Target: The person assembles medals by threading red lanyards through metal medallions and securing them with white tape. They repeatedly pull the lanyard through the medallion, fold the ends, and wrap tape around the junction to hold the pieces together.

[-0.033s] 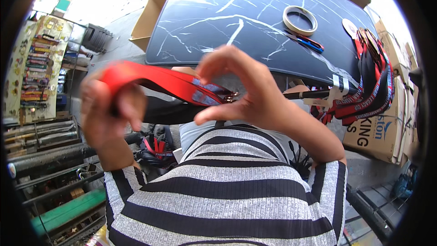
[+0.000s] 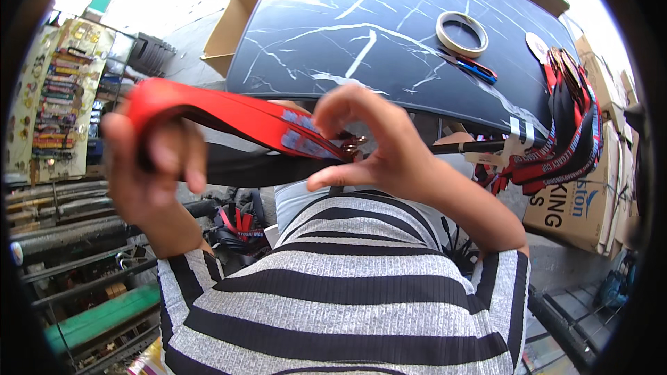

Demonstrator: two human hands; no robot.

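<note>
A bundle of red and black lanyards (image 2: 229,112) stretches in a loop between my hands, above my lap. My left hand (image 2: 154,160), slightly blurred, is hooked through the loop's left end, its fingers curled around the ribbons. Coppery metal clips (image 2: 353,144) sit at the bundle's right end, beside a printed grey-blue patch on the ribbon. Around that end curves my right hand (image 2: 385,139), thumb and fingers spread in a C shape, with the clips in the gap between them. Whether its palm touches the clips is hidden.
A dark marble-patterned table (image 2: 313,42) stands ahead, bearing a roll of tape (image 2: 479,50) and a blue-and-black cutter (image 2: 476,69). More lanyards (image 2: 573,125) hang off its right corner. Cardboard boxes (image 2: 570,219) stand at right, metal racks (image 2: 55,250) at left.
My left hand has moved left and slightly up, drawing the lanyard loop with it. My right hand has shifted slightly to the right and down, and more of the clips show.
</note>
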